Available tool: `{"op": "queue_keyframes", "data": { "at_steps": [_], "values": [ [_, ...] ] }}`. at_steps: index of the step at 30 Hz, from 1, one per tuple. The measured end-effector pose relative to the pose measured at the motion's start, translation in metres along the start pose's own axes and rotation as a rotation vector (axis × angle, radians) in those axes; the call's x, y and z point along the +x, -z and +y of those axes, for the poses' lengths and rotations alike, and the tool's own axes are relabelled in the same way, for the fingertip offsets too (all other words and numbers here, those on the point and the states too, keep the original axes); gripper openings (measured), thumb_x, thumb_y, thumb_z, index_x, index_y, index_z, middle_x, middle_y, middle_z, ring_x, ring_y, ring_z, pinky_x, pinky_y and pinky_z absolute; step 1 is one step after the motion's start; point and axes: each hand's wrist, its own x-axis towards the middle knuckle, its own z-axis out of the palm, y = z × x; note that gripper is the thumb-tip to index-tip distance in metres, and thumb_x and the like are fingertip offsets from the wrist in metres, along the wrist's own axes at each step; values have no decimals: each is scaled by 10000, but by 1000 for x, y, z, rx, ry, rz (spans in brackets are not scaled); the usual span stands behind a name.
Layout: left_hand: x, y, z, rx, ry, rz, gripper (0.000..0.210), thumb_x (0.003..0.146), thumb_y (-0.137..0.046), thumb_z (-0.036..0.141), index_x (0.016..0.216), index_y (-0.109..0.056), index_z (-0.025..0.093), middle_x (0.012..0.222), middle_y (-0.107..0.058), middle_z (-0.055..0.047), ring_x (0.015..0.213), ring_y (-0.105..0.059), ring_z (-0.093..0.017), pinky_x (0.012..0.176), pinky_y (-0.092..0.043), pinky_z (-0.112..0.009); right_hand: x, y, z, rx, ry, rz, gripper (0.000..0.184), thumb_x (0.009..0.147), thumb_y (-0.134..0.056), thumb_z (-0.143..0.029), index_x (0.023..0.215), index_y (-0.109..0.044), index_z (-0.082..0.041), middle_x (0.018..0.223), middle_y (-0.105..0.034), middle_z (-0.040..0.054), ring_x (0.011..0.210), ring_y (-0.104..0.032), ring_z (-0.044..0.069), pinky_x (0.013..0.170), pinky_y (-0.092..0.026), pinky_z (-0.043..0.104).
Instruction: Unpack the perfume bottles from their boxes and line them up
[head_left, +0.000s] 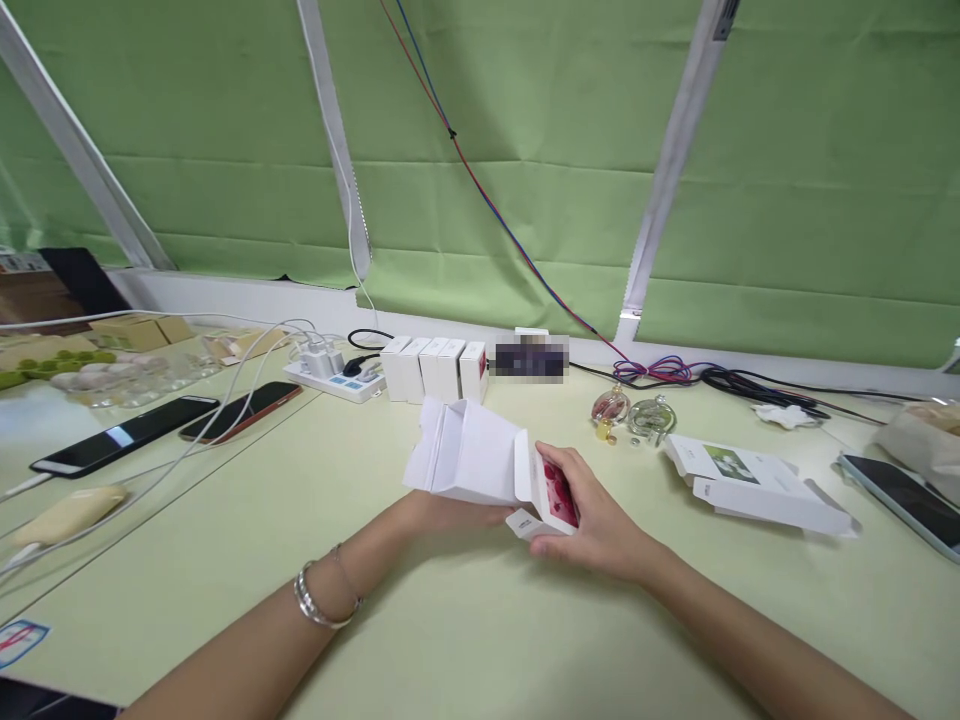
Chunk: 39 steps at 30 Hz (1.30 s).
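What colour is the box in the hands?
White, with a red picture panel, seen in the head view.

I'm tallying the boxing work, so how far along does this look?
Done, it seems: five closed white boxes stand in a row by the power strip. In hand: the left hand and right hand hold an open white carton, flaps up. Left: two small glass bottles lie loose on the table, beside another open carton lying flat.
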Motion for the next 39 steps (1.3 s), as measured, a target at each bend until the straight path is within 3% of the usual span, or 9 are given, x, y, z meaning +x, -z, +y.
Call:
{"op": "queue_keyframes", "data": {
  "at_steps": [4,10,18,23,29,35,39],
  "values": [
    [-3,0,-3,114,23,14,256,739,-616,259,993,-630,227,980,-633,-33,903,-558,-262,807,-460,-336,-1,-1,-2,-25,10,9,915,623,-704,-525,1355,-229,-252,1252,-382,103,1157,-380,281,975,-344,435],
    [-12,-6,1,-191,17,-60,499,691,-704,291,1147,-529,191,1152,-577,-83,1045,-535,-270,885,-442,-361,-2,-2,-3,1,5,63,923,597,-739,-439,1347,-234,-256,1246,-384,91,1149,-390,270,956,-366,411],
    [-5,-25,4,-392,-20,141,518,689,-686,466,1083,-554,157,1107,-588,-129,1062,-522,-303,868,-433,-407,-2,-2,0,54,42,88,835,641,-693,-371,1338,-252,-240,1251,-381,101,1162,-379,273,962,-356,410],
    [-6,-38,0,-506,92,207,626,621,-751,446,1140,-517,186,1130,-585,-114,1000,-558,-287,836,-443,-394,-3,-5,-5,35,68,108,809,629,-693,-342,1322,-286,-251,1239,-408,95,1142,-406,274,958,-361,410],
    [-3,-47,13,-704,58,272,532,665,-695,502,1070,-555,188,1023,-614,-87,967,-574,-268,805,-474,-383,-2,-12,-4,185,25,158,764,667,-638,-337,1323,-257,-248,1218,-398,87,1129,-420,252,934,-391,379],
    [-4,-49,12,-625,52,231,576,655,-672,558,1064,-555,170,994,-626,-102,934,-587,-273,797,-478,-390,-3,-13,-2,141,53,157,838,636,-684,-342,1341,-240,-243,1251,-381,94,1172,-383,260,978,-357,380],
    [-5,-49,8,-559,28,265,632,678,-645,568,1166,-501,192,1118,-582,-101,1037,-539,-277,888,-432,-403,-3,-13,-2,83,52,172,842,641,-680,-336,1345,-227,-250,1274,-369,99,1184,-377,267,981,-357,392]
  ]
}}
